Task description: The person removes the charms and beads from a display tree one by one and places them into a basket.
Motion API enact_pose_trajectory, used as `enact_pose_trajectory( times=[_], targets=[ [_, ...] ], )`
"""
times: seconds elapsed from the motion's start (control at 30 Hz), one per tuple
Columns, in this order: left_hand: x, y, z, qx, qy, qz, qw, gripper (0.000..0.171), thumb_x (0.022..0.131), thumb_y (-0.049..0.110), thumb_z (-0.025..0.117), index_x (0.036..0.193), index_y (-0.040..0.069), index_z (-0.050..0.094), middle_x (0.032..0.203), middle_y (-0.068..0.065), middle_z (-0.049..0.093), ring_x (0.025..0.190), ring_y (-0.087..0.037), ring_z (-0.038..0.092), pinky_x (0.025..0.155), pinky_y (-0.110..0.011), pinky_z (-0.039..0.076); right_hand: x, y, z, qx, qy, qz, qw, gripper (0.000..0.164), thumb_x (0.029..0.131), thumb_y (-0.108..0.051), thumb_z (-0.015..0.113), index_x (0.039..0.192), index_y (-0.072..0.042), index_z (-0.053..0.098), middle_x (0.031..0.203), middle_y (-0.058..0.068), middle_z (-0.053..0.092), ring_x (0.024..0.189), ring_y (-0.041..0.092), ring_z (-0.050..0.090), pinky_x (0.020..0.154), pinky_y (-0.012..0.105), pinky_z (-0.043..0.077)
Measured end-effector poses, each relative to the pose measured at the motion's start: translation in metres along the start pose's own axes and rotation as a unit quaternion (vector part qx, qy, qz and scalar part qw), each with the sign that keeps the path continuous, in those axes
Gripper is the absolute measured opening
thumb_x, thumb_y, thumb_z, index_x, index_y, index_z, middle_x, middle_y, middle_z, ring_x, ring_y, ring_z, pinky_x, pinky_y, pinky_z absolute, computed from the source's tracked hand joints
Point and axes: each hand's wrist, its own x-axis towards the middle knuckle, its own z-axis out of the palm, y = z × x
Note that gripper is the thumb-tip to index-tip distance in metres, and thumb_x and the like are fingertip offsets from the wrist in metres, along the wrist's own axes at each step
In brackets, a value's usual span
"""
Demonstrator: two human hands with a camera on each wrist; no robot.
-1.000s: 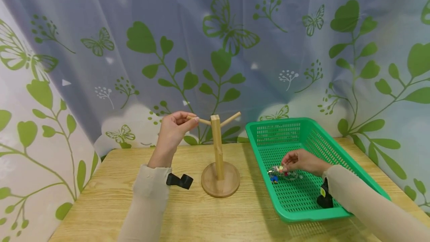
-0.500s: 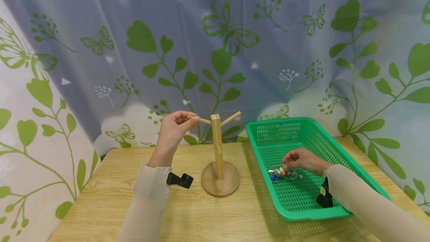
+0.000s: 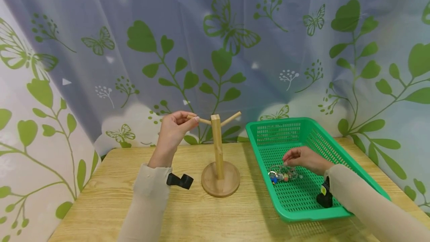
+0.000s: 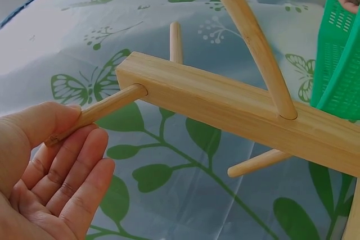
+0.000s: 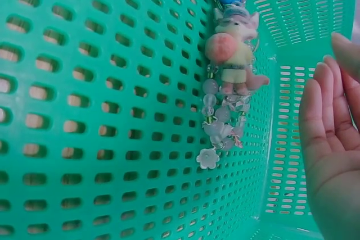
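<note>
My left hand [image 3: 173,133] pinches the end of a wooden peg [image 4: 107,105] between thumb and index finger; its other fingers are spread loosely. That peg sticks out from the top of a wooden mug tree [image 3: 218,148] with a round base. My right hand [image 3: 307,160] is over the green basket [image 3: 260,160], fingers loosely bent, with nothing seen held. Just below its fingertips lies a beaded keychain [image 3: 282,176]. In the right wrist view it shows a small eared figurine [image 5: 236,49] with a pink ball, clear beads, a flower bead and a blue piece, apart from the hand.
More pegs [image 4: 259,54] jut from the post in several directions. The basket has raised perforated walls and stands on the wooden table [image 3: 141,193], right of the mug tree. A patterned curtain [image 3: 188,47] hangs close behind the table.
My right hand has lifted slightly off the keychain, and its fingers have come away. The figurine has settled lower on the basket floor. My left hand stays on the same peg.
</note>
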Motion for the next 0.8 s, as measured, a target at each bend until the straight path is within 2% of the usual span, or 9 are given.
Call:
enact_pose_trajectory(
  times=[0.43,0.67,0.8],
  targets=[
    [-0.0012,0.0004,-0.0019,0.010,0.002,0.016,0.9998,0.018,0.087,0.013,0.070,0.099,0.000,0.066,0.079,0.000,0.065,0.078,-0.015,0.064,0.077,-0.030,0.053,0.0040,-0.0027,-0.0019,-0.010,0.022,0.012,1.000,0.033,0.089,-0.017,0.066,0.107,0.010,0.059,0.102,0.022,0.063,0.094,0.035,0.060,0.082,0.047,0.051],
    [-0.0005,-0.0026,-0.0011,0.051,0.003,0.029,0.9983,0.021,0.086,0.020,0.071,0.100,0.004,0.068,0.086,-0.002,0.064,0.081,-0.016,0.060,0.076,-0.028,0.051,0.0021,-0.0076,-0.0045,-0.007,0.041,0.020,0.999,0.033,0.090,-0.018,0.065,0.108,0.010,0.059,0.102,0.020,0.063,0.096,0.036,0.059,0.086,0.049,0.049],
    [-0.0011,-0.0047,-0.0060,0.090,-0.003,0.035,0.9953,0.028,0.087,0.025,0.070,0.109,0.008,0.067,0.094,-0.003,0.066,0.088,-0.016,0.062,0.082,-0.031,0.052,0.0017,-0.0096,-0.0054,-0.008,0.049,0.019,0.999,0.034,0.091,-0.019,0.064,0.108,0.010,0.059,0.102,0.021,0.062,0.095,0.036,0.060,0.084,0.049,0.049]
  ],
)
